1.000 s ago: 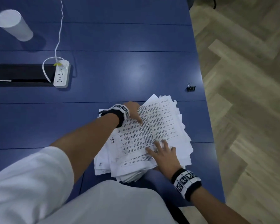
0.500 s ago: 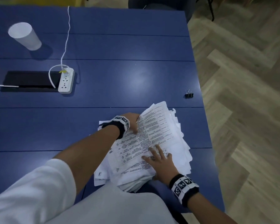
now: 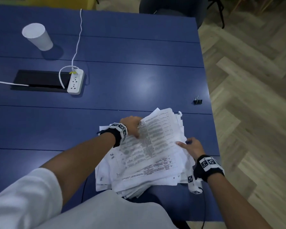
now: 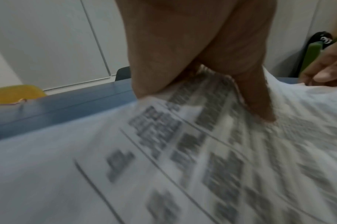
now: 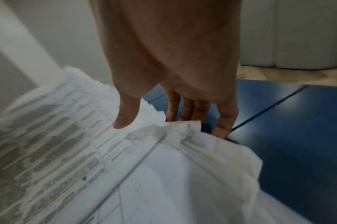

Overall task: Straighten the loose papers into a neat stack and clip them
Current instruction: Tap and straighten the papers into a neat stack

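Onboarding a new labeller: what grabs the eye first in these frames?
The messy pile of printed papers at the near right of the blue table, edges fanned out, with the left hand gripping its far left corner and the right hand holding its right edge. Next, the small black binder clip lying alone near the table's right edge, beyond the pile. Far left stands a white paper cup.
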`<action>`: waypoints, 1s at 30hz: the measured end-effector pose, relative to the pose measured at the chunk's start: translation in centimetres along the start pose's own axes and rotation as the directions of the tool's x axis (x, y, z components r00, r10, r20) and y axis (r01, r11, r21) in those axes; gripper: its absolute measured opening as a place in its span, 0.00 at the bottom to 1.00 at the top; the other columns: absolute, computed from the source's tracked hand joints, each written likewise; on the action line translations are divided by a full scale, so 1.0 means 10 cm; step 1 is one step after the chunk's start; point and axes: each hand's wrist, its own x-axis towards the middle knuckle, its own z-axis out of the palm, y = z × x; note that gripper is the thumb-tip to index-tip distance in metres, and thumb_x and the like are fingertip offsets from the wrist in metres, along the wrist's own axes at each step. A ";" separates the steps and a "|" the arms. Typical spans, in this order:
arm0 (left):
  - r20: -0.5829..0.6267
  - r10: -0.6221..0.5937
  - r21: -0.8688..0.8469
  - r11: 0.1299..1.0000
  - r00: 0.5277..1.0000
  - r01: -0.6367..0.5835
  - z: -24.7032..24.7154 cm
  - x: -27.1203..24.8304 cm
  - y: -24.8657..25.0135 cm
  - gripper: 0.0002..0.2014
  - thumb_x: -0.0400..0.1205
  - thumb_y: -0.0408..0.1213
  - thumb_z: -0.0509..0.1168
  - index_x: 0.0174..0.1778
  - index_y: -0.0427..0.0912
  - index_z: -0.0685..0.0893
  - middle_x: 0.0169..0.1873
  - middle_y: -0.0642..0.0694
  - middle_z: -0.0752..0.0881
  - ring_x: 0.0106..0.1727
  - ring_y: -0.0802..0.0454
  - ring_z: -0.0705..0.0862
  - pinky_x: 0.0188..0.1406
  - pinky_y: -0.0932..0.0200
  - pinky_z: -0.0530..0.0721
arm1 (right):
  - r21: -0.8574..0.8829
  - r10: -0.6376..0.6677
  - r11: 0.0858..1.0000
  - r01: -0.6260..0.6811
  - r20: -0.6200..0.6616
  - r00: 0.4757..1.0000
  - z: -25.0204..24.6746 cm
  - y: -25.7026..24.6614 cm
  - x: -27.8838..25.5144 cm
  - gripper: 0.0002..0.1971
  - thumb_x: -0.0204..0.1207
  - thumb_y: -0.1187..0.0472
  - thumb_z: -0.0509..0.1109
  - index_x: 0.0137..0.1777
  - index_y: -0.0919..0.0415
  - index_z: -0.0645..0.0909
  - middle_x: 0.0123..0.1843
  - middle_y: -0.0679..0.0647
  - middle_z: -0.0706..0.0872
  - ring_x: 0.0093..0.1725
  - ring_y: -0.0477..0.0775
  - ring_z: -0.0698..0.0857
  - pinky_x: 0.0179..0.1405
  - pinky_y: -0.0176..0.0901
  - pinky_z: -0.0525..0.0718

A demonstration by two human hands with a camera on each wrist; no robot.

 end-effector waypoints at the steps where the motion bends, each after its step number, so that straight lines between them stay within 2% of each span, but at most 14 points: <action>1: 0.035 -0.012 -0.036 0.999 0.999 0.013 -0.01 -0.02 -0.03 0.35 0.67 0.49 0.78 0.70 0.54 0.74 0.64 0.52 0.82 0.66 0.46 0.80 0.60 0.46 0.79 | -0.025 -0.025 0.999 0.025 0.000 1.000 0.05 -0.02 0.01 0.28 0.67 0.45 0.80 0.54 0.64 0.73 0.51 0.56 0.79 0.50 0.57 0.78 0.45 0.46 0.76; 4: 0.132 -0.043 -0.147 0.987 0.990 0.063 0.00 0.01 -0.13 0.36 0.75 0.46 0.73 0.78 0.44 0.68 0.75 0.45 0.73 0.73 0.43 0.74 0.70 0.48 0.73 | -0.069 -0.058 0.996 0.056 -0.028 0.998 0.17 -0.02 0.02 0.24 0.70 0.52 0.80 0.49 0.64 0.70 0.43 0.55 0.75 0.45 0.56 0.75 0.41 0.47 0.73; 6: 0.139 -0.059 -0.176 0.981 0.988 0.083 0.05 0.02 -0.19 0.36 0.72 0.43 0.75 0.76 0.44 0.71 0.73 0.44 0.76 0.70 0.44 0.77 0.68 0.51 0.75 | -0.065 -0.060 0.996 0.059 -0.015 0.998 0.21 0.03 0.02 0.23 0.67 0.61 0.83 0.48 0.63 0.70 0.44 0.57 0.77 0.45 0.57 0.77 0.45 0.50 0.78; 8: 0.137 -0.078 -0.183 0.978 0.987 0.103 0.11 0.01 -0.23 0.37 0.67 0.46 0.80 0.72 0.46 0.76 0.68 0.46 0.81 0.65 0.45 0.81 0.63 0.51 0.78 | -0.057 -0.052 0.997 0.054 0.041 0.998 0.20 0.07 0.02 0.25 0.62 0.70 0.84 0.51 0.63 0.71 0.49 0.57 0.79 0.50 0.58 0.80 0.51 0.50 0.81; 11: 0.147 -0.088 -0.160 0.981 0.985 0.111 0.17 0.00 -0.22 0.42 0.61 0.50 0.83 0.71 0.44 0.76 0.67 0.46 0.80 0.67 0.42 0.80 0.66 0.48 0.78 | 0.033 -0.062 0.998 0.059 0.092 0.994 0.15 0.09 -0.05 0.30 0.61 0.75 0.83 0.58 0.63 0.71 0.53 0.55 0.77 0.53 0.54 0.80 0.45 0.33 0.79; 13: 0.164 -0.075 -0.125 0.988 0.984 0.096 0.22 0.01 -0.19 0.44 0.58 0.50 0.84 0.69 0.43 0.76 0.66 0.45 0.80 0.66 0.41 0.80 0.67 0.45 0.79 | 0.102 -0.045 0.994 0.031 0.140 0.989 0.15 0.06 -0.11 0.32 0.62 0.72 0.83 0.62 0.62 0.70 0.53 0.52 0.77 0.51 0.48 0.79 0.41 0.30 0.77; 16: 0.169 -0.010 -0.127 0.991 0.986 0.032 0.25 0.00 -0.10 0.30 0.58 0.43 0.85 0.54 0.43 0.82 0.51 0.46 0.85 0.52 0.45 0.85 0.54 0.50 0.85 | 0.102 -0.006 0.995 -0.012 0.173 0.985 0.15 0.05 -0.09 0.33 0.60 0.64 0.86 0.62 0.61 0.72 0.55 0.52 0.81 0.53 0.50 0.82 0.47 0.39 0.81; 18: 0.135 0.036 -0.160 0.987 0.990 -0.014 0.15 -0.03 -0.06 0.20 0.57 0.40 0.85 0.40 0.45 0.84 0.43 0.46 0.88 0.44 0.46 0.87 0.44 0.52 0.87 | 0.088 -0.021 0.996 0.007 0.157 0.987 0.08 0.00 -0.06 0.40 0.51 0.58 0.90 0.63 0.62 0.77 0.57 0.54 0.86 0.56 0.55 0.86 0.56 0.49 0.85; 21: 0.079 0.088 -0.225 0.972 0.993 -0.069 -0.07 -0.04 -0.08 0.15 0.57 0.36 0.84 0.29 0.48 0.82 0.35 0.46 0.89 0.38 0.47 0.87 0.38 0.53 0.86 | 0.174 -0.066 0.984 0.033 0.187 0.980 -0.08 -0.16 -0.07 0.38 0.50 0.63 0.90 0.63 0.61 0.81 0.57 0.55 0.90 0.54 0.56 0.89 0.58 0.53 0.86; 23: 0.035 0.115 -0.257 0.961 0.993 -0.102 -0.21 -0.05 -0.10 0.15 0.57 0.35 0.84 0.29 0.47 0.83 0.33 0.47 0.88 0.36 0.48 0.86 0.35 0.57 0.83 | 0.233 -0.098 0.971 0.049 0.204 0.974 -0.14 -0.32 -0.10 0.31 0.52 0.63 0.88 0.58 0.62 0.84 0.53 0.56 0.92 0.52 0.58 0.91 0.56 0.57 0.87; 25: -0.020 0.146 -0.262 0.954 0.989 -0.146 -0.33 -0.08 -0.10 0.15 0.59 0.36 0.84 0.35 0.44 0.86 0.33 0.49 0.88 0.35 0.49 0.85 0.34 0.59 0.81 | 0.255 -0.153 0.961 0.107 0.169 0.974 -0.16 -0.50 -0.18 0.25 0.54 0.60 0.87 0.51 0.67 0.85 0.46 0.57 0.93 0.45 0.58 0.92 0.48 0.49 0.89; 27: -0.034 0.158 -0.247 0.956 0.987 -0.162 -0.42 -0.11 -0.15 0.16 0.62 0.36 0.83 0.43 0.43 0.87 0.38 0.48 0.88 0.38 0.49 0.85 0.38 0.58 0.83 | 0.293 -0.199 0.944 0.154 0.131 0.971 -0.16 -0.66 -0.31 0.13 0.59 0.63 0.84 0.37 0.66 0.82 0.29 0.51 0.90 0.29 0.47 0.89 0.30 0.35 0.83; 29: 0.010 0.121 -0.181 0.977 0.993 -0.117 -0.48 -0.17 -0.33 0.18 0.63 0.37 0.82 0.46 0.43 0.86 0.41 0.47 0.88 0.41 0.47 0.85 0.42 0.56 0.83 | 0.336 -0.246 0.920 0.203 0.092 0.965 -0.18 -0.73 -0.42 0.15 0.67 0.71 0.78 0.28 0.59 0.76 0.16 0.43 0.80 0.18 0.35 0.79 0.27 0.32 0.76; 30: 0.041 0.066 -0.128 0.990 0.997 -0.060 -0.50 -0.20 -0.49 0.20 0.63 0.38 0.82 0.49 0.42 0.86 0.43 0.47 0.87 0.43 0.47 0.84 0.43 0.56 0.82 | 0.346 -0.260 0.912 0.221 0.068 0.963 -0.20 -0.73 -0.44 0.16 0.68 0.73 0.77 0.27 0.58 0.75 0.15 0.42 0.78 0.16 0.35 0.77 0.27 0.32 0.74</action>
